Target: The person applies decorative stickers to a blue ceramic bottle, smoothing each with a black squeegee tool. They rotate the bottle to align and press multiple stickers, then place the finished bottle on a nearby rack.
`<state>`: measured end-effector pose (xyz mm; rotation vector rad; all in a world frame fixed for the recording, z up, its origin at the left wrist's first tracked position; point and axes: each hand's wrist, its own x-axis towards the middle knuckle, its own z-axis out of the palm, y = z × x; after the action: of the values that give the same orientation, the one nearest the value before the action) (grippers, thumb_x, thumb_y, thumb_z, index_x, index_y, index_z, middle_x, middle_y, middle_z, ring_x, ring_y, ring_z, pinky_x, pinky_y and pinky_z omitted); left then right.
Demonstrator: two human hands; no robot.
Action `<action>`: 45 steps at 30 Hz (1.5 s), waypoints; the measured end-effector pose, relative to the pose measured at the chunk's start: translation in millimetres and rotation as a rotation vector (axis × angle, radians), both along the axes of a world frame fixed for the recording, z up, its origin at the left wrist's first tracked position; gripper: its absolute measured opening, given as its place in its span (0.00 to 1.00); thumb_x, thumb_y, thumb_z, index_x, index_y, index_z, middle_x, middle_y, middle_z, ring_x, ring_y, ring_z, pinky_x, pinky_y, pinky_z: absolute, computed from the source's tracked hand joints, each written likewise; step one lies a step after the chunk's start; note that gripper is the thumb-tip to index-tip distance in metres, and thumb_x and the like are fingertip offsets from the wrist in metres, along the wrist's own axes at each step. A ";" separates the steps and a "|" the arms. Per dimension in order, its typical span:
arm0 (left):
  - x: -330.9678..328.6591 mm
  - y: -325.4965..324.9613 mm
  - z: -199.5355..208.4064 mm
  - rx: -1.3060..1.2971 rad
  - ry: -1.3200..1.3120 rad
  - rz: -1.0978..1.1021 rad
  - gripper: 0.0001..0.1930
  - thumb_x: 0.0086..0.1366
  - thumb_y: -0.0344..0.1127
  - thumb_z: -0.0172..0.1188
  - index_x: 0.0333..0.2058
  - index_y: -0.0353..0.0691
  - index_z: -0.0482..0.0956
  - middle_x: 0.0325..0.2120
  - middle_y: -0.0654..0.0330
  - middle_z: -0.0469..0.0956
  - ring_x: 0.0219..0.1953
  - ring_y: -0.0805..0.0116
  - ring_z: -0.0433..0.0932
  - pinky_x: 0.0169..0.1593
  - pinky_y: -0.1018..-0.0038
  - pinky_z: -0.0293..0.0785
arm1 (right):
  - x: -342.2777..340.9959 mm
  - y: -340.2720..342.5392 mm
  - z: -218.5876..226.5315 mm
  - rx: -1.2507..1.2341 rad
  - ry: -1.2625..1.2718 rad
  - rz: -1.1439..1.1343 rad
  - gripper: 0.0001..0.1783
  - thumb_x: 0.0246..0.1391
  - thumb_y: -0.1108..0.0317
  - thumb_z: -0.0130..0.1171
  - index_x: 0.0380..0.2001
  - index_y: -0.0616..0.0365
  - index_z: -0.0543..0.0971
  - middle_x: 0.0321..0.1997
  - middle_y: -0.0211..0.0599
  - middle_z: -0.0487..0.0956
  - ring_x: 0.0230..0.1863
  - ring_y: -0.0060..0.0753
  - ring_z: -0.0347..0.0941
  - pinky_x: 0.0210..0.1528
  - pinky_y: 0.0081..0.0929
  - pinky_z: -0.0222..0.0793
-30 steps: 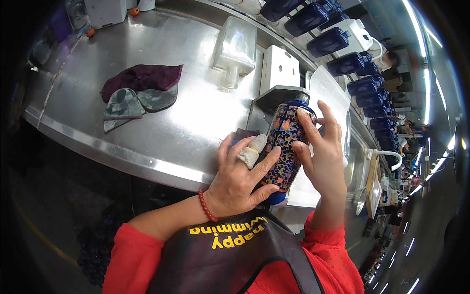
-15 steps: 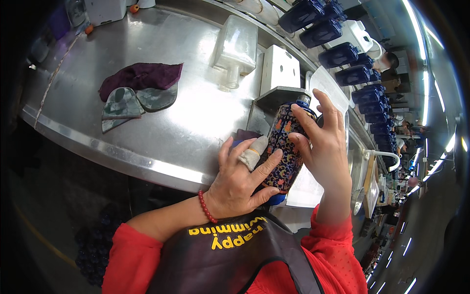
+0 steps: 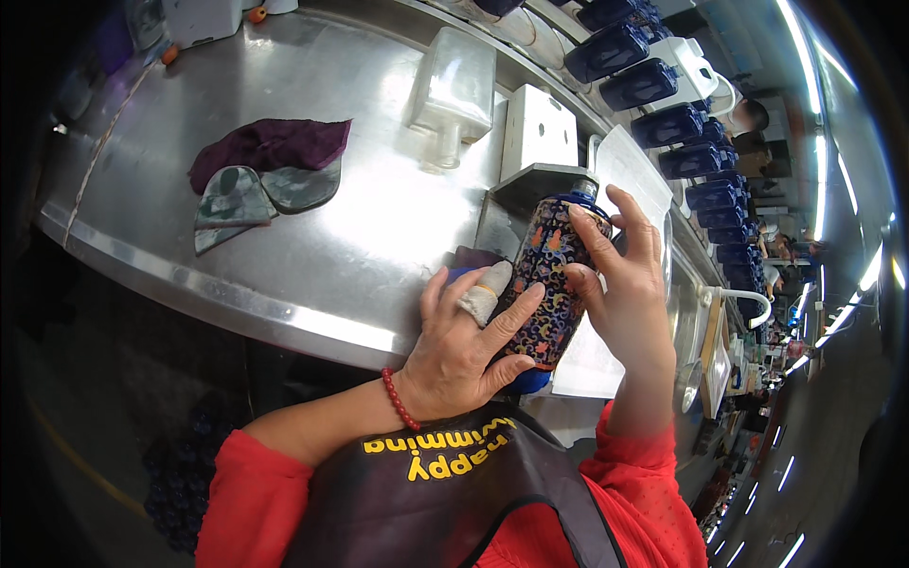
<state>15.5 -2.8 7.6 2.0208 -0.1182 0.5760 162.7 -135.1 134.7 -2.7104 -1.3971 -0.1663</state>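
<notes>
A dark blue bottle [image 3: 546,284] with a colourful flower-and-scroll pattern leans with its neck toward a dark angled metal plate [image 3: 544,183]. My left hand [image 3: 459,346] steadies its lower left part, index finger and thumb on the patterned face. A grey cloth cover [image 3: 486,295] with a yellow band wraps one of its fingers. My right hand [image 3: 625,275] is at the bottle's upper right, its fingers apart, the index fingertip on the shoulder and the thumb by the side. Beside my left fingers, a dark purple cloth [image 3: 478,257] shows partly behind the bottle.
On the steel table [image 3: 312,256] lie a purple cloth [image 3: 275,156] and grey-green pads [image 3: 232,204]. A clear glass bottle [image 3: 454,90] lies farther back, beside a white box [image 3: 540,128]. Rows of dark blue bottles [image 3: 668,125] line the right. White paper [image 3: 592,364] lies beneath the patterned bottle.
The patterned bottle has turned slightly, with its face now more toward me. My hands keep nearly the same places on it. The rows of blue bottles have shifted down and right in view.
</notes>
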 end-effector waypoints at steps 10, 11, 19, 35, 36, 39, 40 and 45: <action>-1.4 -1.3 0.8 0.045 0.013 0.022 0.35 0.69 0.59 0.56 0.66 0.43 0.71 0.60 0.38 0.69 0.63 0.40 0.65 0.69 0.41 0.46 | 5.1 1.0 -0.7 0.017 -0.007 0.060 0.27 0.54 0.58 0.68 0.57 0.50 0.80 0.67 0.52 0.66 0.59 0.58 0.68 0.60 0.49 0.68; -1.0 -0.9 1.2 0.042 0.011 0.022 0.35 0.69 0.59 0.56 0.66 0.42 0.71 0.60 0.38 0.69 0.63 0.40 0.65 0.69 0.41 0.46 | 5.9 2.1 -0.7 0.019 -0.004 0.063 0.27 0.53 0.58 0.68 0.57 0.50 0.80 0.67 0.52 0.66 0.59 0.59 0.68 0.60 0.49 0.68; -2.2 4.6 -1.9 -0.094 0.019 -0.024 0.37 0.71 0.58 0.54 0.70 0.40 0.63 0.61 0.45 0.70 0.63 0.43 0.64 0.69 0.42 0.46 | 6.2 -11.9 -4.5 0.131 0.109 -0.003 0.29 0.59 0.56 0.66 0.63 0.47 0.77 0.68 0.52 0.66 0.56 0.51 0.69 0.59 0.43 0.70; 1.5 3.6 -19.5 -0.171 0.070 0.027 0.35 0.75 0.57 0.49 0.67 0.33 0.65 0.62 0.46 0.70 0.66 0.47 0.65 0.70 0.56 0.53 | -36.2 -71.9 -70.2 0.505 0.413 -0.160 0.36 0.66 0.49 0.58 0.70 0.58 0.67 0.72 0.49 0.61 0.69 0.43 0.64 0.64 0.35 0.66; 3.7 1.4 -19.7 -0.131 0.062 0.042 0.36 0.74 0.58 0.50 0.67 0.33 0.64 0.62 0.46 0.70 0.65 0.47 0.65 0.70 0.56 0.53 | -37.4 -72.2 -72.5 0.525 0.420 -0.147 0.37 0.66 0.48 0.58 0.70 0.59 0.67 0.72 0.49 0.61 0.69 0.43 0.63 0.65 0.36 0.65; 8.5 -1.2 -19.9 -0.095 0.042 0.081 0.40 0.68 0.62 0.57 0.66 0.35 0.65 0.58 0.45 0.72 0.62 0.40 0.66 0.67 0.50 0.54 | -38.2 -70.2 -79.6 0.602 0.493 -0.117 0.39 0.67 0.47 0.57 0.71 0.60 0.65 0.72 0.51 0.61 0.72 0.44 0.61 0.69 0.38 0.61; 8.2 -2.1 -21.0 -0.081 0.040 0.081 0.40 0.68 0.62 0.58 0.66 0.35 0.65 0.59 0.45 0.72 0.62 0.40 0.66 0.67 0.50 0.54 | -37.9 -71.6 -81.5 0.600 0.502 -0.113 0.39 0.67 0.47 0.56 0.71 0.60 0.65 0.72 0.51 0.61 0.72 0.45 0.60 0.70 0.38 0.60; 10.1 3.3 -25.3 -0.070 0.062 0.031 0.40 0.67 0.62 0.59 0.67 0.38 0.65 0.60 0.46 0.71 0.63 0.41 0.65 0.67 0.51 0.53 | -32.5 -75.3 -85.9 0.597 0.558 -0.096 0.39 0.67 0.47 0.57 0.72 0.60 0.64 0.72 0.52 0.62 0.72 0.47 0.59 0.71 0.39 0.57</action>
<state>25.6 0.5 -17.8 1.9731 -0.0288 0.5298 130.2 -210.4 48.8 -2.0968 -0.8778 0.1402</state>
